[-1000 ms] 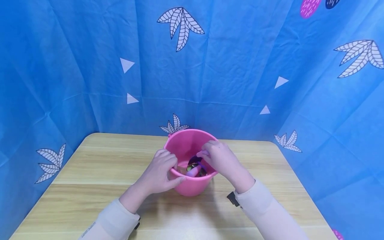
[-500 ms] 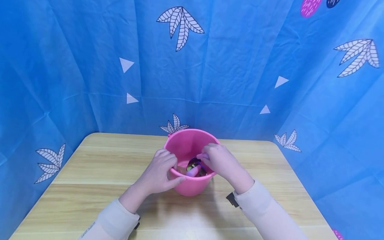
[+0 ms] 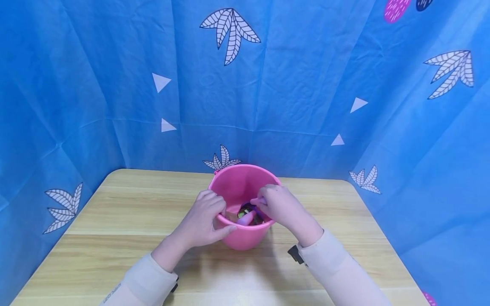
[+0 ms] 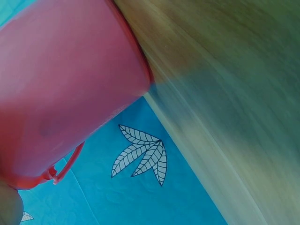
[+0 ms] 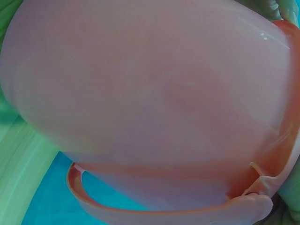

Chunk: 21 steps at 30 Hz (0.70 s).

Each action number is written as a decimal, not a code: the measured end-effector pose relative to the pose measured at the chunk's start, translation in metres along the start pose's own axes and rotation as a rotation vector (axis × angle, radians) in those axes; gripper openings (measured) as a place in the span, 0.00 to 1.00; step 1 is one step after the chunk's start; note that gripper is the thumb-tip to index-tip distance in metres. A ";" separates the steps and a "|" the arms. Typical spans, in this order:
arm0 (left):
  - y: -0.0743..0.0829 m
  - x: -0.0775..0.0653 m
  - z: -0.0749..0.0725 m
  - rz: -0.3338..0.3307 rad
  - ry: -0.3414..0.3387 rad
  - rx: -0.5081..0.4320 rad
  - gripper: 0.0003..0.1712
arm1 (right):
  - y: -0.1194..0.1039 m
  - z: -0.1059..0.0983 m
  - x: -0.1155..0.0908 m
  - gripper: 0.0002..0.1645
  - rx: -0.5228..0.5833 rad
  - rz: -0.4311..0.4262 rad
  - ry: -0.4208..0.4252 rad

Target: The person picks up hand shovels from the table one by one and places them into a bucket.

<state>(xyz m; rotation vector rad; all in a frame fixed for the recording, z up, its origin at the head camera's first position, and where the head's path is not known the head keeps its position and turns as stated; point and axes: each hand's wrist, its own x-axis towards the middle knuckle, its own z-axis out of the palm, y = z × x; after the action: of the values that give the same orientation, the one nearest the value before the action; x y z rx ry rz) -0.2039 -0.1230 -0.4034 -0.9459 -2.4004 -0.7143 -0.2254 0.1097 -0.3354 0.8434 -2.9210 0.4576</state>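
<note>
A pink bucket (image 3: 242,239) stands on the wooden table, mouth facing up toward me. My left hand (image 3: 200,219) grips its near left rim, thumb outside and fingers reaching over the edge. Inside the right part of the mouth, my right hand (image 3: 282,209) holds a pink-purple handle (image 3: 258,200); the far end of that tool is mostly hidden. A second pink-purple handle (image 3: 246,219) lies in the bucket beside dark and green pieces (image 3: 241,212). Both wrist views mainly show the outer wall of the bucket (image 4: 70,79), and its carrying handle (image 5: 164,216) hangs down in the right one.
The wooden table (image 3: 153,204) extends on both sides of the bucket. A blue patterned curtain (image 3: 298,85) closes off the back and both sides, right behind the bucket's far rim.
My right hand has dipped slightly lower into the bucket, and the dark piece by its handle shows less. The left hand and the bucket have stayed put.
</note>
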 end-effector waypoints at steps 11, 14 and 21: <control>0.000 -0.001 -0.001 0.013 0.002 0.000 0.21 | 0.000 0.000 -0.004 0.19 0.042 0.011 -0.050; 0.000 -0.001 -0.001 0.014 0.002 0.002 0.21 | 0.001 0.001 -0.005 0.19 0.051 0.023 -0.068; 0.001 -0.001 -0.001 0.006 -0.007 0.003 0.22 | 0.001 0.000 -0.006 0.15 0.071 0.037 -0.106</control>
<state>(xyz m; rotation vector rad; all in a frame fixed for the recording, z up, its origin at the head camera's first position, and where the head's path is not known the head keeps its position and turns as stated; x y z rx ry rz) -0.2022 -0.1241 -0.4030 -0.9560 -2.4026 -0.7065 -0.2208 0.1137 -0.3363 0.8496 -3.0384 0.5381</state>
